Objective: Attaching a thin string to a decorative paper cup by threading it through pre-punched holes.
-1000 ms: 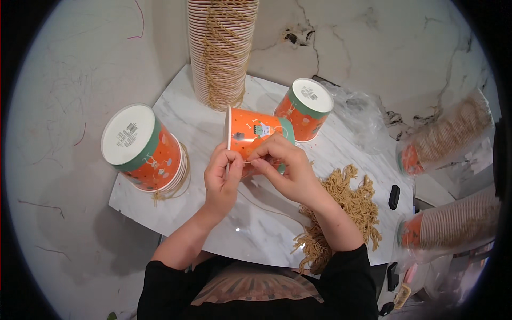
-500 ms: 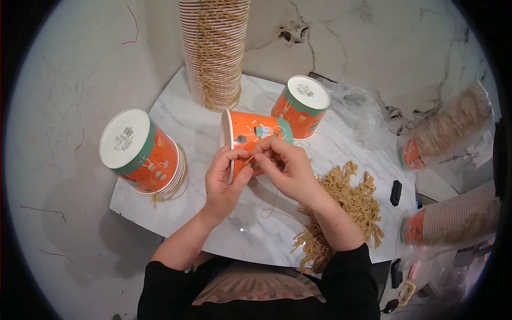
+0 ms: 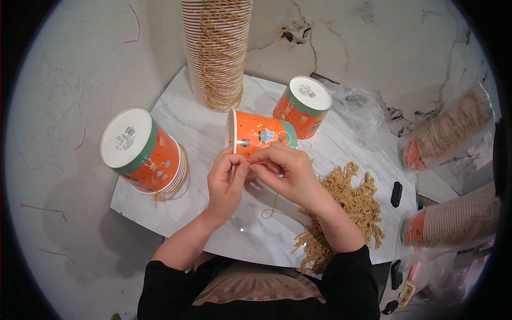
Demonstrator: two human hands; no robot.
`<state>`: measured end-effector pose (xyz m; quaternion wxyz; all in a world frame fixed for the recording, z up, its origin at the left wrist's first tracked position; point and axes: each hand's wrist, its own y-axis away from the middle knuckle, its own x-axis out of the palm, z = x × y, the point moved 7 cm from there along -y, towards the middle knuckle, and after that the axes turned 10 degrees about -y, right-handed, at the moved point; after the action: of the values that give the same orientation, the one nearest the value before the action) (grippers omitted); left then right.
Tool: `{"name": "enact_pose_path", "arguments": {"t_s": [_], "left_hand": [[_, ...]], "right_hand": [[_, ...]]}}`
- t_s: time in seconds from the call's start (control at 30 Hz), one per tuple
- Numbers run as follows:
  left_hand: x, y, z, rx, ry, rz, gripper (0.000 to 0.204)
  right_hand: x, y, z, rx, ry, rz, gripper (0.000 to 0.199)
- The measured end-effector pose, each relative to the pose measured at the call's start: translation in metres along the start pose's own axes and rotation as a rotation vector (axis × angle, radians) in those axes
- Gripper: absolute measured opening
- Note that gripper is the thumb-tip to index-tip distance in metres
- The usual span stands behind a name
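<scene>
Viewed through the head camera that I run, a pale wall (image 3: 80, 96), streaked with scribbles at the left, surrounds a white marbled table (image 3: 176, 112). On the table's far part I note a tall stack of cups (image 3: 216, 58), their rims crossed by loops of tan string. Off the table's right side lie two long stacks in clear wrapping, an upper one (image 3: 453, 133) and a lower one (image 3: 458, 218). At the left I see a short stack (image 3: 154, 162), upside down, orange with a green band, tan string hanging along its rims. A heap of tan string (image 3: 354, 200) spreads at the right, partly beneath the right forearm; crumpled clear plastic (image 3: 360, 112) lies beyond it.

The cup in work (image 3: 261, 125), orange and green, is tipped on its side at the middle of the table, mouth to the left and base to the right, just beyond the hands. Near its base a second cup (image 3: 301, 114) stands upside down.

The left hand (image 3: 224, 181) and right hand (image 3: 290, 173) meet before the cup's near side, each narrowed to a pinch on a fine string mostly hidden by the fingers. I find a small black block (image 3: 396, 194) near the heap, and a loose strand (image 3: 274, 205) curling on the table below the right hand.
</scene>
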<state>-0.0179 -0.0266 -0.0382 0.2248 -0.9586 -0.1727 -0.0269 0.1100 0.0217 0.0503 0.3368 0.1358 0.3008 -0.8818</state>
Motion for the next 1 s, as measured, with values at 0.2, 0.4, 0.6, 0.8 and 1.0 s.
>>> {"name": "enact_pose_path", "arguments": {"t_s": [0.2,0.4,0.6,0.8,1.0], "left_hand": [[0.002,0.003,0.005,0.026,-0.066,-0.04,0.013],[0.002,0.003,0.002,0.02,-0.033,-0.01,0.016],[0.009,0.006,-0.001,0.036,0.14,0.057,0.022],[0.012,0.008,0.006,-0.249,0.286,0.025,0.036],[0.016,0.012,0.018,-0.412,0.486,0.102,0.032]], "right_hand": [[-0.001,0.0,0.0,-0.04,0.085,0.053,0.012],[-0.003,-0.001,-0.004,-0.066,0.042,0.074,0.012],[-0.014,-0.004,-0.011,-0.035,-0.006,-0.096,0.012],[-0.008,-0.001,-0.006,-0.13,0.148,-0.083,0.012],[-0.003,0.001,0.003,-0.21,0.314,-0.077,0.013]]}}
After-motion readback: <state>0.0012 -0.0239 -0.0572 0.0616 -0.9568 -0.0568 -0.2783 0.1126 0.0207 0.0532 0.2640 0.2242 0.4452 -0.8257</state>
